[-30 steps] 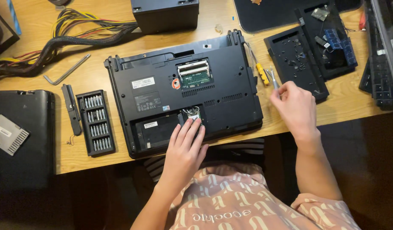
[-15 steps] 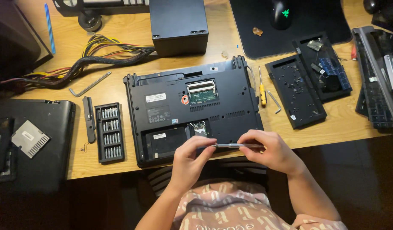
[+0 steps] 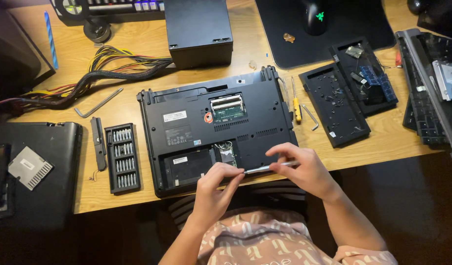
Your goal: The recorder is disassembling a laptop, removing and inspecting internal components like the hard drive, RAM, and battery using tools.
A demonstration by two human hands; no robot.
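Observation:
A black laptop [image 3: 196, 122] lies upside down on the wooden desk [image 3: 265, 59], its memory bay and a lower bay uncovered. Over its front edge both hands meet on a thin silver screwdriver [image 3: 263, 169] held level. My right hand [image 3: 304, 169] grips the handle end. My left hand [image 3: 213, 189] pinches the tip end with thumb and fingers. A black case of screwdriver bits [image 3: 121, 157] stands open to the left of the laptop.
A yellow-handled screwdriver [image 3: 295, 105] and a small hex key [image 3: 312, 118] lie right of the laptop, beside black cover panels [image 3: 336, 105]. A larger hex key [image 3: 96, 103], bundled cables [image 3: 88, 78], a black box [image 3: 199, 29] and a mouse pad [image 3: 329, 29] sit behind.
A second ago my left hand lay flat on the laptop and my right hand was at the tools to its right. Now both hold the silver screwdriver over the front edge.

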